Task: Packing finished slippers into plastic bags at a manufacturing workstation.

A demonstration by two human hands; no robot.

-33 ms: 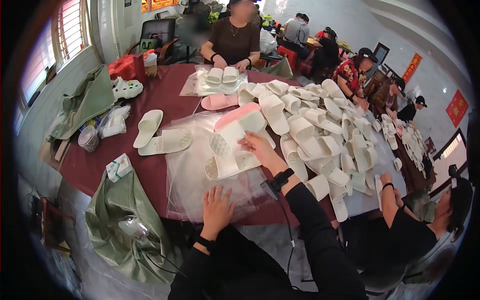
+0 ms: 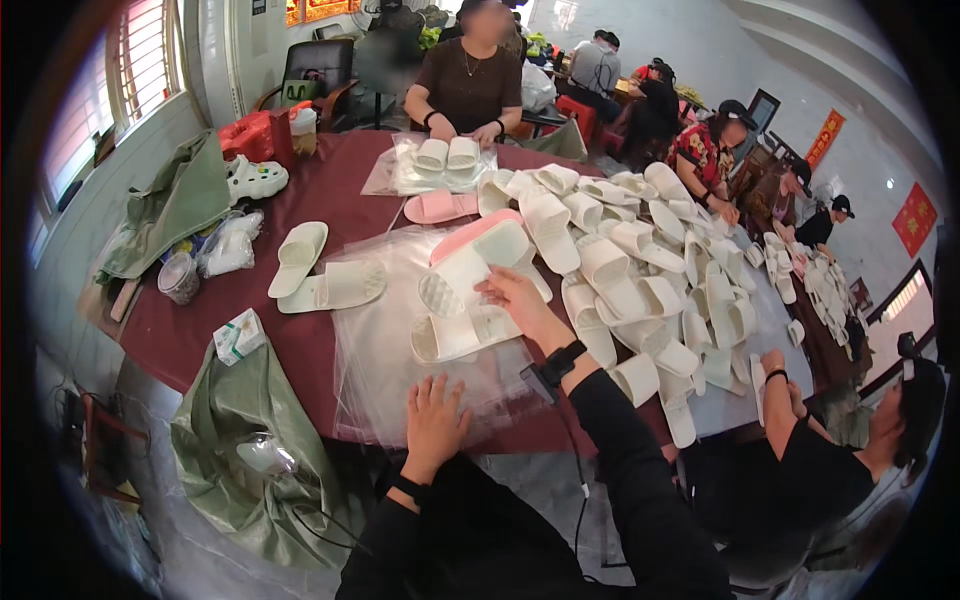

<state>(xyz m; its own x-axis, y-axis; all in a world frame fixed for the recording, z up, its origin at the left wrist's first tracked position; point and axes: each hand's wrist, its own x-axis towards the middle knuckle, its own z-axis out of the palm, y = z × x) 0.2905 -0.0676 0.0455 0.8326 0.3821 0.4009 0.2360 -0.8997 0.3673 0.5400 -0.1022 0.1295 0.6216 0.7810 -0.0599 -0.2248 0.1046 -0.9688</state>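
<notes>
My right hand point(image 2: 513, 300) pinches the edge of a white slipper point(image 2: 463, 272) over a stack of clear plastic bags point(image 2: 375, 340). Directly below it, nearer me, another white slipper point(image 2: 445, 338) lies on the bags. A pink slipper point(image 2: 460, 240) is partly covered by the white ones. My left hand point(image 2: 437, 415) rests palm down on the near edge of the bags, fingers spread, holding nothing. To the left, a pair of white slippers point(image 2: 335, 285) lies on the dark red tabletop point(image 2: 225, 285).
A large heap of white slippers point(image 2: 640, 260) covers the table's right side. Across from me, a person point(image 2: 465, 85) handles white slippers on plastic bags; another person point(image 2: 850, 440) works at the right. A green cloth point(image 2: 245, 440) hangs off the left edge, beside a small box point(image 2: 238, 337).
</notes>
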